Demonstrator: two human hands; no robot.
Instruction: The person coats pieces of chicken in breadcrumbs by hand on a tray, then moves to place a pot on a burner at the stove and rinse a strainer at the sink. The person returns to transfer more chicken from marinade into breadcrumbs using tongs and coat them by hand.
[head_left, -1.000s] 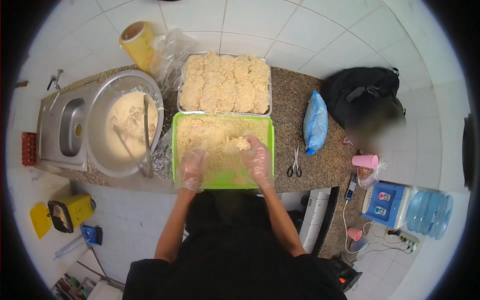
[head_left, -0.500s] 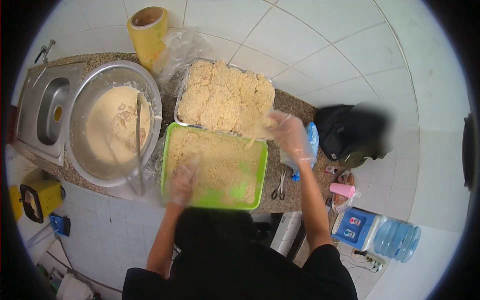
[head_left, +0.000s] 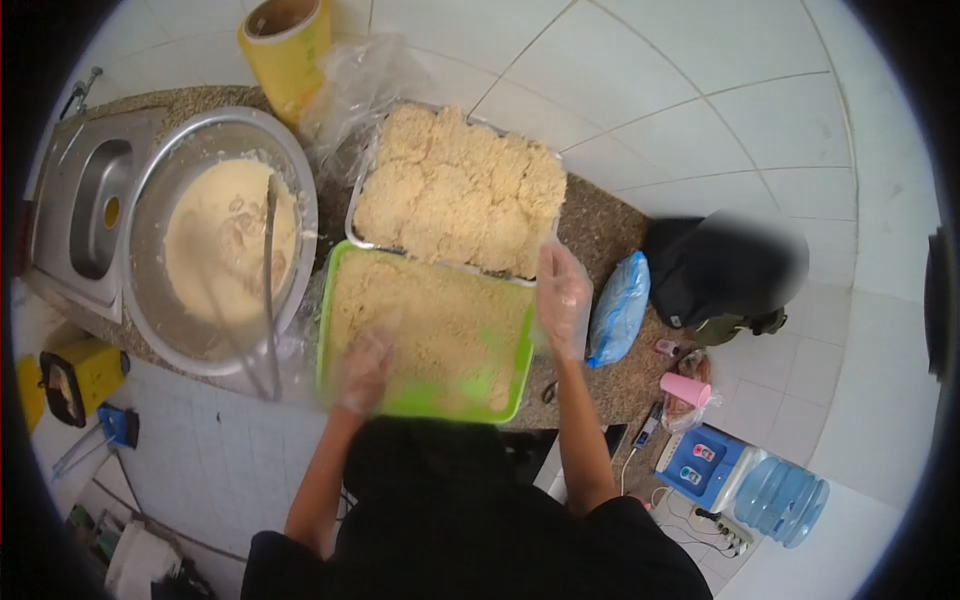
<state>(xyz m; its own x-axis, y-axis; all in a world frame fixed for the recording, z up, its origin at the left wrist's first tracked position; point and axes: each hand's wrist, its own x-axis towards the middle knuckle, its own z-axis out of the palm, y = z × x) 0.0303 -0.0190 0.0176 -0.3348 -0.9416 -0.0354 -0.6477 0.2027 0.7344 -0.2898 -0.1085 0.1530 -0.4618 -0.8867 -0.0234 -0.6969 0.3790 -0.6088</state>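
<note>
My left hand [head_left: 366, 372], in a clear plastic glove, rests with its fingers stretched over the crumbs [head_left: 430, 310] in the green tray [head_left: 326, 330]. Those fingers are slightly blurred. My right hand [head_left: 563, 298], gloved the same way, is at the right rim of the green tray, just below the corner of the metal tray [head_left: 352, 228]. Its fingers are extended and nothing shows in them. Crumb-coated pieces [head_left: 460, 190] are heaped in the metal tray. On the left, a large metal bowl [head_left: 145, 290] holds pale batter [head_left: 200, 240] with pieces in it and a long utensil [head_left: 270, 270].
A sink [head_left: 95, 215] lies left of the bowl. Behind stand a yellow wrap roll [head_left: 285, 60] and crumpled plastic [head_left: 360, 95]. To the right are a blue packet [head_left: 620, 310], partly covered scissors [head_left: 549, 392], a black bag [head_left: 690, 270], a pink cup [head_left: 684, 389] and a water dispenser [head_left: 705, 465].
My right hand has moved down from the metal tray's right end, where crumbs were falling beneath it. The left hand stays in the green tray. The camera view has shifted slightly.
</note>
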